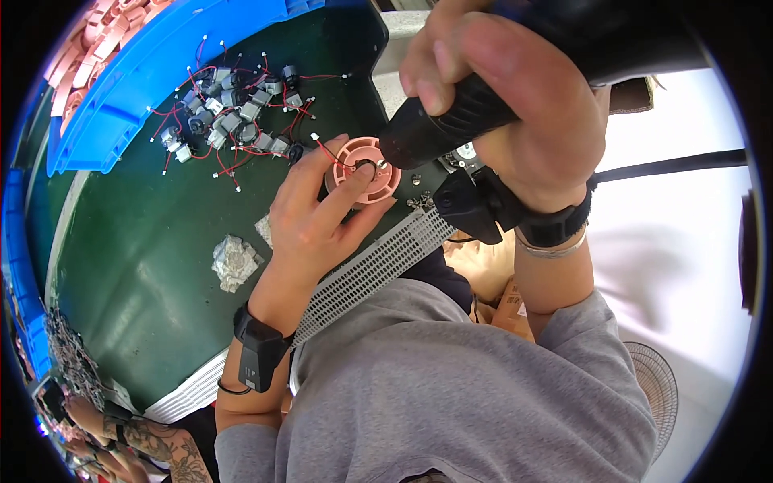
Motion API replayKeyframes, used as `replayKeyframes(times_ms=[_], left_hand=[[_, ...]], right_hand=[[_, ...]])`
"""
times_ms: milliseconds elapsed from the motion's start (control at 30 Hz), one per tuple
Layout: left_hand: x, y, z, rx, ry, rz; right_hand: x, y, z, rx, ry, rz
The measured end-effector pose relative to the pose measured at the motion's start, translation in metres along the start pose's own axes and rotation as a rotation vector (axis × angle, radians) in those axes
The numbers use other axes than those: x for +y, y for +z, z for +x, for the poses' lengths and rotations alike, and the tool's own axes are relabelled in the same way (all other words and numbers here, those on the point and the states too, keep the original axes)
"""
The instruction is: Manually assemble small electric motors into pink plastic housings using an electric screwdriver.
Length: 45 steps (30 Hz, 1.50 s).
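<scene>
Pink disc (378,187) lies at the far right of a green table (161,266), steadied by a worker's left hand (310,213). The hand is partly spread: the thumb lies along the near right edge, other fingers meet the far left edge, and the index fingertip presses on the middle. A red and black wire ending in a white plug (315,137) trails left from it.

The right hand (539,101) is wrapped firmly around a black driver (419,133), whose nose points left at the disc's right side; whether its tip touches a screw cannot be told.

Small screws (420,201) sit just right of the disc, above a pale mesh strip (378,258) on the near side. To the left, wired motors (229,121) lie heaped before a blue bin (133,92); crumpled wrap (235,263) rests nearer.
</scene>
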State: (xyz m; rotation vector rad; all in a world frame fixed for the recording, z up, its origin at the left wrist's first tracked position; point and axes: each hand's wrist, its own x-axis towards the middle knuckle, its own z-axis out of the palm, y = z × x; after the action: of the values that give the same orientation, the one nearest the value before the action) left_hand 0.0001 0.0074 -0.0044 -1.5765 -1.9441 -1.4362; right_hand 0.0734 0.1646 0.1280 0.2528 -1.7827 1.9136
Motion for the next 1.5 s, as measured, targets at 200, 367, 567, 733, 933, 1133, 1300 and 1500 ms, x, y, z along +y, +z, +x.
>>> replayKeyframes(times_ms=[200, 367, 567, 733, 933, 1133, 1300, 1500], left_hand=[[0.002, 0.001, 0.000, -0.006, 0.007, 0.002], [0.001, 0.001, 0.000, 0.009, 0.010, -0.015], [0.002, 0.001, 0.000, -0.004, -0.007, -0.016], [0.007, -0.003, 0.002, -0.021, -0.008, 0.022], [0.008, -0.006, 0.000, -0.022, -0.006, 0.075], [-0.052, -0.109, 0.005, 0.439, -0.358, 0.023], [-0.138, -0.253, -0.054, 0.292, -0.534, 0.652], [-0.138, -0.280, -0.041, 0.490, -0.538, 1.094]], right_hand=[[0.008, -0.001, 0.000, -0.069, -0.091, -0.019], [0.007, 0.003, 0.001, -0.064, -0.093, -0.146], [0.004, 0.022, -0.004, 0.319, 0.118, 0.112], [0.014, 0.012, -0.011, 0.071, -0.157, -0.055], [0.003, 0.023, 0.000, 0.085, -0.082, -0.128], [-0.013, 0.009, 0.037, 0.645, -0.494, -0.380], [0.026, 0.059, 0.037, -0.179, -0.428, -1.073], [0.106, 0.055, 0.058, -0.782, 0.058, -1.422]])
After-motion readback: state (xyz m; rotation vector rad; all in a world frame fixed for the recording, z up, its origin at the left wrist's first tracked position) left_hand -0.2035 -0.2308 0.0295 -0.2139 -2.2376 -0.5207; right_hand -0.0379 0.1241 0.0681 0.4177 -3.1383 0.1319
